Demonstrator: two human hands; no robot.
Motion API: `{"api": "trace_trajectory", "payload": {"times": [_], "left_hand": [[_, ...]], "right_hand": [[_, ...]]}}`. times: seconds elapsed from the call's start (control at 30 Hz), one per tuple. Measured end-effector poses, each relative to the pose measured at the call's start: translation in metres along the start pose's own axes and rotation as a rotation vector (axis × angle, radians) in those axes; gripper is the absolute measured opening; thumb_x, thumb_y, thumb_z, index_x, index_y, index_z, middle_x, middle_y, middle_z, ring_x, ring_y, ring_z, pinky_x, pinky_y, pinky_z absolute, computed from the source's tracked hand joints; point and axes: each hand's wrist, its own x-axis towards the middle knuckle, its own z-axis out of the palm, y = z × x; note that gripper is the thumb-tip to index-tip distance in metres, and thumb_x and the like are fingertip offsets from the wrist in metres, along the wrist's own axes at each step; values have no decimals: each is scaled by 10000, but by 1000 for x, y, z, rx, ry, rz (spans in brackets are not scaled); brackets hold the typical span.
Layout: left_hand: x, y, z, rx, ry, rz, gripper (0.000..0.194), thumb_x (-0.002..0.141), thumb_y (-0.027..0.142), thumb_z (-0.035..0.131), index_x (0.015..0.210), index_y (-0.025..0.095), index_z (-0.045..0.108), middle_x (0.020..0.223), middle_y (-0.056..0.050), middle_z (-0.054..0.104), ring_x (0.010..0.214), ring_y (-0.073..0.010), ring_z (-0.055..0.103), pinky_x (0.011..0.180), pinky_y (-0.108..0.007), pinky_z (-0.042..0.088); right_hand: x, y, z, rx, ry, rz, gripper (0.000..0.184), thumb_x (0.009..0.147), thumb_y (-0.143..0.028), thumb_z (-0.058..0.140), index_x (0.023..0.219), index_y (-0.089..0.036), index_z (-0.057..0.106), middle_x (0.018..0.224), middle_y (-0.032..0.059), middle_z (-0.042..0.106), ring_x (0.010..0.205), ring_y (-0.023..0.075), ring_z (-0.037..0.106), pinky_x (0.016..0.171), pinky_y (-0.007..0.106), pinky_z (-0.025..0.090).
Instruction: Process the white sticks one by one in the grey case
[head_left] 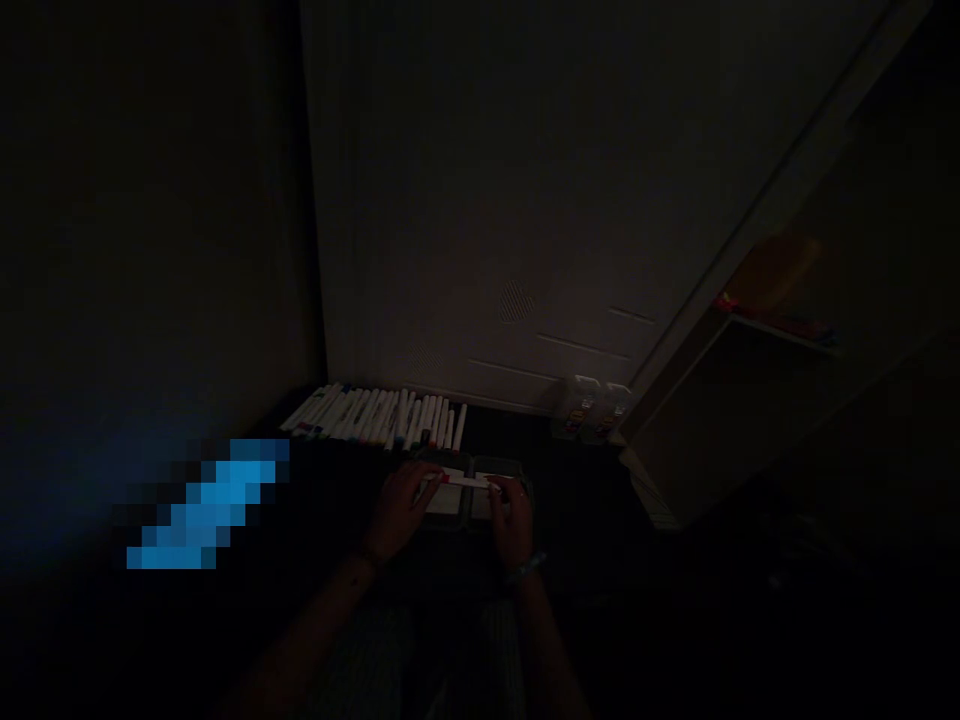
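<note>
The scene is very dark. A white marker [470, 483] with a red part at its left end lies level between my two hands. My left hand [405, 500] has its fingers closed on the red end. The other end is pinched by my right hand [511, 510], which has a band at the wrist. Right beneath the marker is an open clear case [466, 518] with two halves side by side and pale paper or card inside. Behind it and to the left, several white markers [367, 415] lie in a row.
Two small clear packages [596, 410] stand at the back right against a pale wall panel [480, 200]. A shelf or box edge [675, 440] rises at the right, with a yellowish object [776, 270] above it. A pixelated blue glow [210, 505] is at the left.
</note>
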Motion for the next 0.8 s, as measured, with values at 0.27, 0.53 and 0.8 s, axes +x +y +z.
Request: {"api": "trace_trajectory", "payload": {"times": [0.27,0.53,0.8], "left_hand": [[-1,-8,4,3,8,-3,249,845,356,375,922,221,570,950,-24,623,918,-176,548,816,-306,389],[-1,-7,3,-23,37,-29,256,842,345,370,903,211,580,931,-27,641,870,-169,576,775,-284,411],[-2,-3,1,-50,28,-23,260,843,344,365,959,221,563,949,-20,637,863,-167,580,762,-278,420]], "right_hand": [[0,3,1,-26,-1,-19,240,885,-257,358,990,-200,567,948,49,588,900,146,525,800,268,388],[-2,6,1,-39,-35,-18,240,865,-281,407,1033,-206,561,971,53,597,852,147,541,758,258,409],[-2,9,2,-28,-7,19,230,880,-303,378,940,-198,573,907,44,609,843,150,547,748,253,396]]}}
